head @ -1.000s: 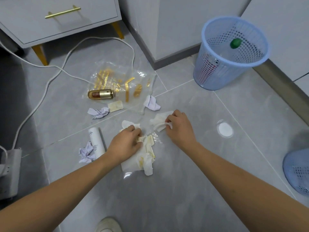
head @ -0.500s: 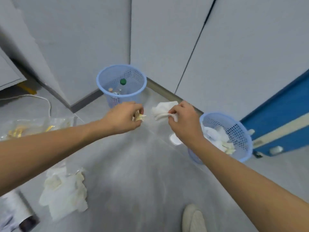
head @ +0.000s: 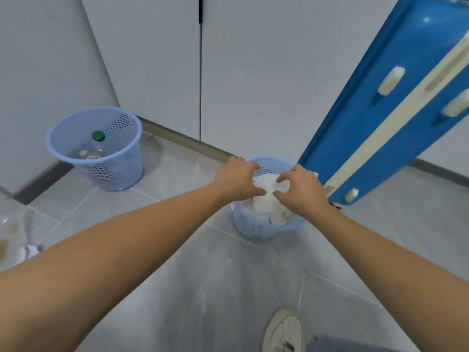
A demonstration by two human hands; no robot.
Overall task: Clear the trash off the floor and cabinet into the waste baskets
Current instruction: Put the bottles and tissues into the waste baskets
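A single head-worn wide-angle view looks forward and down from above, close over both outstretched hands, toward the grey tiled floor (head: 177, 288) and white wall panels (head: 253, 72) beyond them

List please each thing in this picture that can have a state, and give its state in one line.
left hand: over the near basket, fingers curled on white tissue
right hand: over the near basket, fingers on the same tissue
white tissue: crumpled, at the basket mouth
near basket: upright, nearly full of tissue
far basket: upright, holds a bottle
bottle: green cap on
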